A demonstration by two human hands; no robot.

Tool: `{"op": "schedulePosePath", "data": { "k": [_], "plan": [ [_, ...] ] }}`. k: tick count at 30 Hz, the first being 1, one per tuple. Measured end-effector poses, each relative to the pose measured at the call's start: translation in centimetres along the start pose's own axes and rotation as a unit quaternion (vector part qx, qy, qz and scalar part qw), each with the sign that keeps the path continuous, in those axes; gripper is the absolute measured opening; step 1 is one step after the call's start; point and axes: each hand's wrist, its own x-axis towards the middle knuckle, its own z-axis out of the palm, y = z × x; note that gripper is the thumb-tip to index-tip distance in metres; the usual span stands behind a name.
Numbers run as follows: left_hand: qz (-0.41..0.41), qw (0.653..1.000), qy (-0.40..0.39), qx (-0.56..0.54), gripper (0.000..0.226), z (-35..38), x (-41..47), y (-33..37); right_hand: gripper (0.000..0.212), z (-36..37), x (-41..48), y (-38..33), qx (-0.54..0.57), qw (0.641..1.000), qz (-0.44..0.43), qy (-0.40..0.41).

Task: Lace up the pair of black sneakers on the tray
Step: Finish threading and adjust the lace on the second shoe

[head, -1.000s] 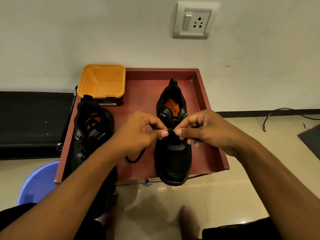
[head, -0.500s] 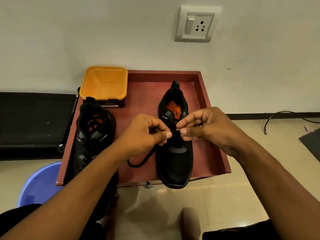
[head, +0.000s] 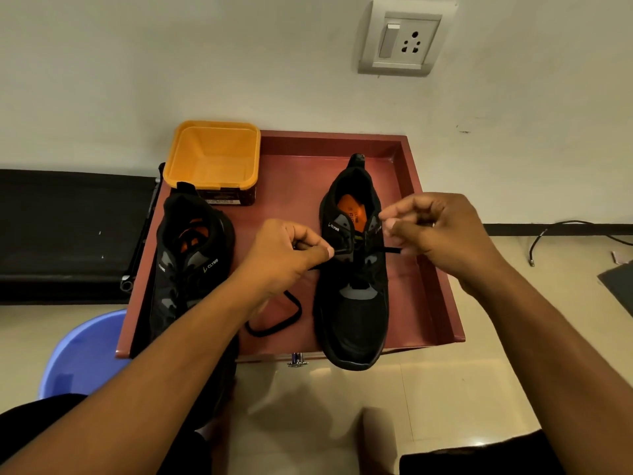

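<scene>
Sneaker (head: 352, 313) on the tray (head: 428, 269), right side, mid-lacing: left hand (head: 284, 255) grip pinches the lace (head: 390, 250) at an eyelet, right hand (head: 438, 234) grip curled at its tip, hold unclear; next, thread the opposite eyelet.

Left sneaker (head: 191, 255) toe behind forearm (head: 154, 389), box label (head: 222, 199) unreadable

Both bare forearms reached forward. The left hand (head: 287, 255) pinched a black lace (head: 390, 250) between thumb and forefinger. The right hand (head: 442, 234), fingers curled, held its other end.
</scene>
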Motion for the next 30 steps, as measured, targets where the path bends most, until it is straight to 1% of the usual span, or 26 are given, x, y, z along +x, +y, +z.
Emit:
{"op": "schedulePosePath", "data": {
  "k": [2, 4, 6, 11, 19, 24, 27, 30],
  "plan": [
    [-0.01, 1.0, 0.016, -0.006, 0.006, 0.0, 0.2, -0.4, 0.017, -0.2, 0.5, 0.3, -0.04, 0.999, -0.027, 0.006],
    [-0.02, 1.0, 0.02, -0.012, 0.005, 0.3, 0.3, -0.6, 0.02, 0.0, 0.6, 0.3, -0.041, 0.997, -0.05, -0.028],
    [-0.022, 0.999, 0.028, -0.017, 0.006, 0.6, 0.4, -0.7, 0.021, 0.6, 0.8, 0.3, -0.066, 0.993, -0.069, -0.066],
    [-0.023, 0.999, 0.042, -0.012, 0.008, 1.4, 0.7, -1.1, 0.023, 1.6, 1.2, 0.6, -0.118, 0.985, -0.054, -0.111],
    [-0.018, 0.997, 0.069, 0.009, 0.007, 1.8, 1.1, -1.8, 0.018, 1.9, 1.8, 1.2, -0.115, 0.983, -0.059, -0.127],
    [0.012, 0.995, 0.067, 0.072, 0.01, 1.8, 1.2, -1.5, 0.015, 2.2, 2.0, 1.2, -0.133, 0.978, -0.07, -0.143],
    [0.052, 0.985, 0.069, 0.146, 0.008, 1.8, 0.9, -0.7, 0.011, 2.6, 2.0, 1.2, -0.144, 0.973, -0.076, -0.163],
    [0.074, 0.979, 0.059, 0.182, 0.006, 1.6, 0.7, -0.4, 0.01, 2.8, 2.0, 1.3, -0.137, 0.974, -0.07, -0.169]
  ]
}}
